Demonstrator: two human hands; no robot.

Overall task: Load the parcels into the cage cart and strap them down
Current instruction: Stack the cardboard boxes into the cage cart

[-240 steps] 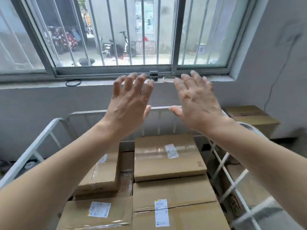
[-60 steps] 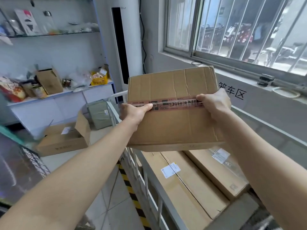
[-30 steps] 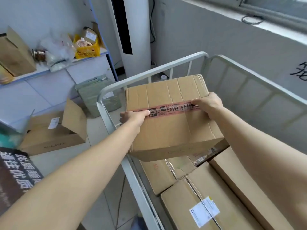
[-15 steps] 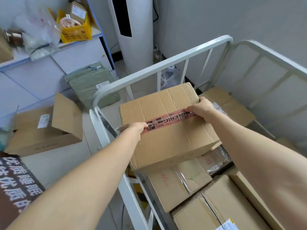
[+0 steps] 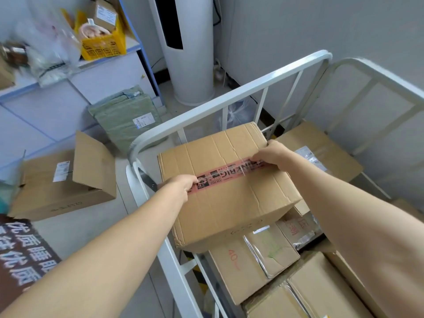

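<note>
Room lit evenly by soft, bright light, faint shadow cast beneath the held parcel (image 5: 229, 203), glare caught on the taped parcels (image 5: 270, 251) below, shelf (image 5: 96, 61) at upper left smeared by motion blur, cart rail (image 5: 229, 94) bowed by wide-angle distortion, centre rendered sharp

One view only, worn on the person's head. It faces forward and steeply down, over both forearms that enter from the bottom corners. The left hand (image 5: 181, 184) and right hand (image 5: 273, 152) grip the box (image 5: 229, 203) at mid-frame, close under the lens. The cart (image 5: 241, 92) rail crosses just behind it. Floor (image 5: 122, 171) and shelf (image 5: 103, 74) fill the left side, and the wall (image 5: 298, 31) fills the upper right. The wide angle bows the rails near the edges.
</note>
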